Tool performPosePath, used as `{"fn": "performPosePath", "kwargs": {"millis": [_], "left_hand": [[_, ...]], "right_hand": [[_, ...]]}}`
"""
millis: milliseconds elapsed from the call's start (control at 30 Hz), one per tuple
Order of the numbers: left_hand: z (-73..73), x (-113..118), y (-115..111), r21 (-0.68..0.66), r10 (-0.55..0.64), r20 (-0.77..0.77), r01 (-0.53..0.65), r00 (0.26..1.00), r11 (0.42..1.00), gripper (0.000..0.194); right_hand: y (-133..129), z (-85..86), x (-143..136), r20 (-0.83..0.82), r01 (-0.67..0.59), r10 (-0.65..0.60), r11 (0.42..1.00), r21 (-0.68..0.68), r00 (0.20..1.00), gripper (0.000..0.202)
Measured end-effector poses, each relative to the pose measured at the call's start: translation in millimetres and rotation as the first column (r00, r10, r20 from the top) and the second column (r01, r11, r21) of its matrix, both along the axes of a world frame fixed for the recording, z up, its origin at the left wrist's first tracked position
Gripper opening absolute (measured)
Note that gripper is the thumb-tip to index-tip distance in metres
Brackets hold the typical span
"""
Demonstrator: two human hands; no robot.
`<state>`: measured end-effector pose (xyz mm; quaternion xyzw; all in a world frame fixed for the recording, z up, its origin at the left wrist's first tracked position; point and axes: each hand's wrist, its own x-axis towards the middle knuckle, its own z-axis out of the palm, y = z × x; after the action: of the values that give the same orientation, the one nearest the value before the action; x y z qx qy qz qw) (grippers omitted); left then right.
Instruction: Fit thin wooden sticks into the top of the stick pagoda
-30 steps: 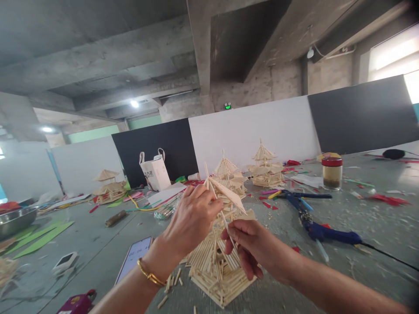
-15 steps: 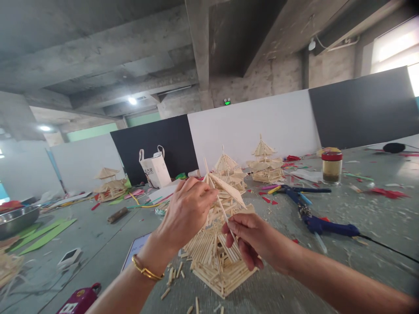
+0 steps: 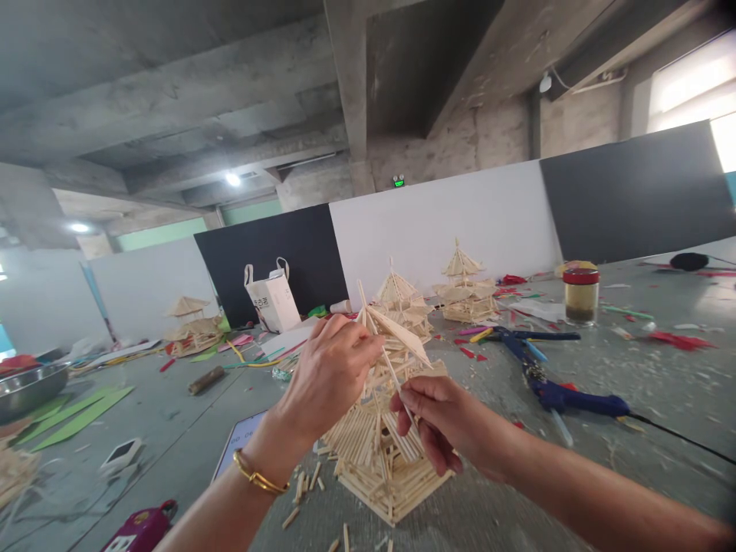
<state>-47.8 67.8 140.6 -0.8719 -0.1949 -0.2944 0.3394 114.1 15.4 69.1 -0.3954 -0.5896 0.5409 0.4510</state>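
A pavilion model built of thin wooden sticks (image 3: pixel 391 494) stands in front of me, with a tiered base and a partly covered pointed roof (image 3: pixel 402 335). My left hand (image 3: pixel 330 364) is closed at the roof's left side, its fingertips pinched where the upper end of a slim wooden stick (image 3: pixel 393 369) meets them. Lower down, my right hand (image 3: pixel 437 418) pinches that same stick between thumb and index finger, the other fingers curled loosely. The stick slants down to the right across the model. My left hand hides part of the roof.
Short stick offcuts (image 3: pixel 302 487) lie left of the base, near a phone (image 3: pixel 238 438). To the right rests a blue glue gun (image 3: pixel 575 399) with its cord, and behind it a red-lidded jar (image 3: pixel 580 295). Similar pavilion models (image 3: pixel 467 287) and a white bag (image 3: pixel 273 300) stand farther back.
Both hands and the stick hold nearly the same position. The camera view has shifted very slightly.
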Motion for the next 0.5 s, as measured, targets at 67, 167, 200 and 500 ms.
{"fn": "performPosePath", "kwargs": {"millis": [67, 167, 200, 500], "left_hand": [[-0.4, -0.4, -0.2, 0.001, -0.001, 0.001, 0.001, 1.000, 1.000, 0.016], [-0.4, -1.0, -0.5, 0.002, 0.000, 0.001, 0.000, 1.000, 1.000, 0.016], [-0.3, -1.2, -0.6, 0.002, 0.002, -0.001, -0.002, 1.000, 1.000, 0.016], [0.5, -1.6, -2.1, -0.007, 0.012, -0.012, -0.012, 1.000, 1.000, 0.016]], "right_hand": [[0.1, -0.2, -0.2, -0.003, -0.001, 0.001, 1.000, 0.001, 1.000, 0.025], [0.2, -1.1, -0.1, -0.012, -0.008, 0.008, 1.000, 0.001, 1.000, 0.025], [0.4, -1.4, 0.0, -0.015, -0.010, 0.010, 1.000, 0.000, 1.000, 0.025], [1.7, -3.0, 0.6, -0.031, -0.017, 0.017, 1.000, 0.001, 0.999, 0.026]]}}
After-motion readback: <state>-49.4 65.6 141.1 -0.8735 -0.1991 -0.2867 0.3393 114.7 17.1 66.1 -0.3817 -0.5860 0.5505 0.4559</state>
